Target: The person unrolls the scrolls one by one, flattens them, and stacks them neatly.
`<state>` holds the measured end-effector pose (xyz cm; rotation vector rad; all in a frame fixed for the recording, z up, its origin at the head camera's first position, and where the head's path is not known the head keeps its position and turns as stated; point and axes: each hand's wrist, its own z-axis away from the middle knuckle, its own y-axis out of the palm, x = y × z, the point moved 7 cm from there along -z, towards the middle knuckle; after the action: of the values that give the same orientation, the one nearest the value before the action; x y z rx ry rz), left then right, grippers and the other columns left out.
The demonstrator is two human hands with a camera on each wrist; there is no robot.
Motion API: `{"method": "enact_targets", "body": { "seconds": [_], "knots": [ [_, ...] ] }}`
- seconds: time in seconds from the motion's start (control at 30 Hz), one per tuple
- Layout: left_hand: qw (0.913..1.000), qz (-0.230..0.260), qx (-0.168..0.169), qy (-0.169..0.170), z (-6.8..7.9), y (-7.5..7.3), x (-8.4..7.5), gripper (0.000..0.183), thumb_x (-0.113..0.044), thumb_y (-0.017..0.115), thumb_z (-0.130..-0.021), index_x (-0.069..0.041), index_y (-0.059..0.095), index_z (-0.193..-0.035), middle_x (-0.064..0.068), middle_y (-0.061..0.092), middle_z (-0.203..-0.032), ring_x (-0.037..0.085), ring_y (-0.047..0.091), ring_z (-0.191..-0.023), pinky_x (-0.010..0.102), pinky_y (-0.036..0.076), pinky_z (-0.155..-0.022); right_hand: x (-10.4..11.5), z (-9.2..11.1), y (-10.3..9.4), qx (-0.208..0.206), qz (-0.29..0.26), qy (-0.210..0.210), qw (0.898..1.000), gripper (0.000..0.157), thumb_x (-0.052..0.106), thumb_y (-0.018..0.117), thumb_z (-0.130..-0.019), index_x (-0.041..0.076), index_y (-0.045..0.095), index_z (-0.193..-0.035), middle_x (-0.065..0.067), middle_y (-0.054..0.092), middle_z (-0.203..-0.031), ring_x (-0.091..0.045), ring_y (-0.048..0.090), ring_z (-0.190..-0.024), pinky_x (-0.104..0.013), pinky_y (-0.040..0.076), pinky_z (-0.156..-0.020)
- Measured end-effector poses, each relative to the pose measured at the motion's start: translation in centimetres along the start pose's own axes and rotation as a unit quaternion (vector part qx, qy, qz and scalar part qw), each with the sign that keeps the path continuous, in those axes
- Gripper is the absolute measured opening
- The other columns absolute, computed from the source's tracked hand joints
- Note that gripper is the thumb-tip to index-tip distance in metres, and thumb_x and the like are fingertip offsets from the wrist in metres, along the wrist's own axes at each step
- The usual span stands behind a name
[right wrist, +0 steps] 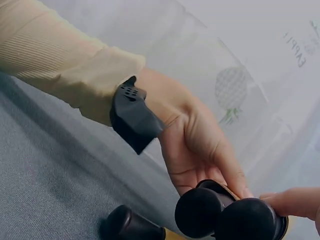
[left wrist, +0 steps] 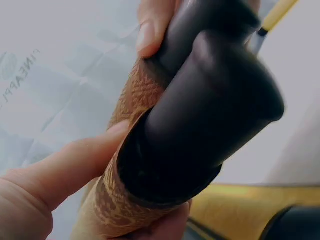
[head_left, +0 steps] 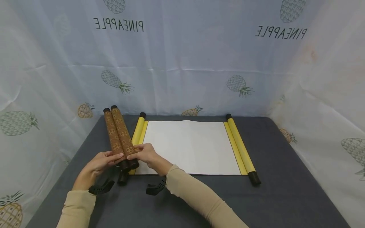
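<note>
A brown patterned scroll [head_left: 122,129] shows as two rolls side by side, with black end knobs. My left hand [head_left: 99,162] grips the near end of its left roll, the thumb on top in the left wrist view [left wrist: 75,160]. My right hand [head_left: 149,155] pinches the right roll near its black knob [right wrist: 245,220], thumb on the brown surface. In the head view, the brown scroll overlaps the left roller of an unrolled yellow-edged scroll [head_left: 188,145] with a blank white sheet. Its left black knob [head_left: 123,179] shows below my hands.
The yellow scroll's right roller [head_left: 241,142] lies along the right side of the white sheet. Everything rests on a dark grey table [head_left: 285,190]. A white pineapple-print curtain [head_left: 182,47] hangs behind and at both sides. Black brackets [head_left: 101,187] sit at both wrists.
</note>
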<state>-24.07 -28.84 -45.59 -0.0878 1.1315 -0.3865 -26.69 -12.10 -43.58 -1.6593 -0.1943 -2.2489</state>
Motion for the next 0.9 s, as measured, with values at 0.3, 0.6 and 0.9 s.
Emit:
{"method": "enact_targets", "body": {
  "seconds": [0.3,0.6,0.9],
  "knots": [
    [0.9993,0.010,-0.026,0.025,1.1,1.8,-1.7,0.087,-0.034,0.057,-0.095,0.014,0.009,-0.149,0.031,0.000,-0.160,0.043,0.022,-0.147,0.050,0.029,-0.119,0.0,0.4,-1.8,0.058,-0.007,-0.012,0.998,0.052,0.002,0.080,-0.072,0.000,0.064,-0.122,-0.014,0.073,-0.112,-0.016,0.072,-0.091,-0.028,0.059,-0.080],
    [0.9977,-0.005,-0.038,0.055,1.6,4.7,-2.4,0.075,-0.031,0.060,-0.094,0.011,0.027,-0.146,0.031,0.036,-0.149,0.004,0.060,-0.111,0.026,0.053,-0.095,-1.2,1.7,-4.1,0.086,0.007,-0.014,0.996,0.053,-0.002,0.078,-0.072,-0.005,0.061,-0.122,-0.018,0.072,-0.111,-0.019,0.072,-0.091,-0.029,0.059,-0.080],
    [0.9963,-0.029,-0.001,0.081,1.0,8.5,-3.8,0.082,-0.027,0.065,-0.091,0.014,0.021,-0.147,0.035,0.032,-0.150,0.045,0.044,-0.135,0.049,0.044,-0.109,-3.0,3.9,-7.7,0.070,0.050,-0.018,0.996,0.064,0.001,0.078,-0.073,-0.007,0.053,-0.131,-0.023,0.060,-0.130,-0.031,0.061,-0.119,-0.037,0.055,-0.095]
  ]
}}
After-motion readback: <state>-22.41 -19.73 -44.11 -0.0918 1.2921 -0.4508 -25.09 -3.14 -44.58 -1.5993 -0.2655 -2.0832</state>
